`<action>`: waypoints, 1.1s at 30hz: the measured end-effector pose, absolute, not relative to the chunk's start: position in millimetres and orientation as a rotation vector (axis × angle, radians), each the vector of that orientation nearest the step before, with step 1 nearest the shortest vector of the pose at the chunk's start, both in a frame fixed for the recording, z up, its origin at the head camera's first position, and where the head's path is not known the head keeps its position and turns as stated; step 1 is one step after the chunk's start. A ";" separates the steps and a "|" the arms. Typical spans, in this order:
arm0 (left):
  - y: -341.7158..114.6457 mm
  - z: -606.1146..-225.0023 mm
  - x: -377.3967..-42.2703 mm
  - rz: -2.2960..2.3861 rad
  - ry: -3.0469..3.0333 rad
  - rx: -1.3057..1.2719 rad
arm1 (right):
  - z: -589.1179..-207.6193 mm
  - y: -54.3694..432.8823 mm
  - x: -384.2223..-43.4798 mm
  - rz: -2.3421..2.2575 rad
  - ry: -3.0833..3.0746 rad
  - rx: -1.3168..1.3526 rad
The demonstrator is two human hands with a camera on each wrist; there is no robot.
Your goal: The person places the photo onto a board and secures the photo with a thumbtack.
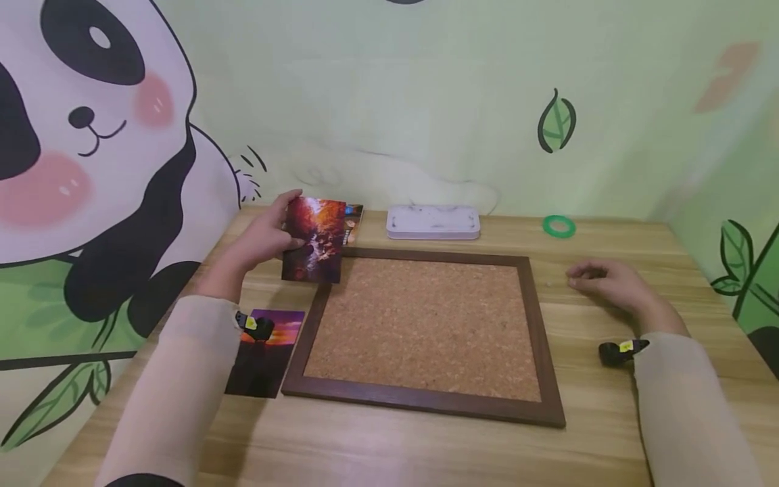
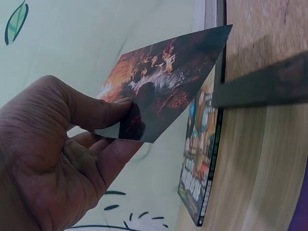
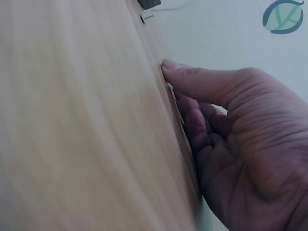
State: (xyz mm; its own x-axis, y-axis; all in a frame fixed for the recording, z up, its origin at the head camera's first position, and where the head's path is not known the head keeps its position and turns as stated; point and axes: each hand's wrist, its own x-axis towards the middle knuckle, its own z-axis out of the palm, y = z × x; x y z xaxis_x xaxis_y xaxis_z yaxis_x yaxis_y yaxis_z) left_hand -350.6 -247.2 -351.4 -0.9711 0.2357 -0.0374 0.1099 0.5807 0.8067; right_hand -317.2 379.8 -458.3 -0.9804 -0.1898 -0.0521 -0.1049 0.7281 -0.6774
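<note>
My left hand [image 1: 264,237] pinches a photo print [image 1: 319,237] between thumb and fingers, showing a red and orange autumn scene. The print is raised over the back left corner of a cork board [image 1: 426,325] with a dark brown wooden frame. In the left wrist view, the thumb lies across the face of the print [image 2: 159,77]. Right of the board, my right hand [image 1: 611,284] is at the tabletop with loosely curled fingers and nothing visible in them. A second photo print [image 1: 262,365], a purple and orange sunset, lies beside the board's left edge, partly behind the left wrist.
Behind the held print is a colourful printed item [image 1: 353,223], mostly hidden in the head view. A white case [image 1: 433,222] sits at the table's back, by the wall. Farther right lies a green tape roll [image 1: 558,216]. Each wrist carries a small black camera.
</note>
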 end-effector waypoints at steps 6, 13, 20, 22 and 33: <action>-232.9 -350.5 -353.6 1.362 2.660 0.361 | -458.5 378.1 -316.7 -1.071 2.873 -0.225; -219.9 -361.6 -356.3 1.400 2.590 0.378 | -459.2 381.1 -311.9 -1.253 2.876 -0.082; -204.8 -384.1 -351.6 1.492 2.474 0.436 | -453.8 380.1 -318.5 -1.515 2.804 -0.179; -200.7 -391.4 -349.5 1.495 2.443 0.426 | -451.3 378.2 -322.3 -1.599 2.739 -0.234; -191.1 -427.1 -342.6 1.171 2.624 0.431 | -408.8 325.5 -333.5 -1.593 2.725 -0.310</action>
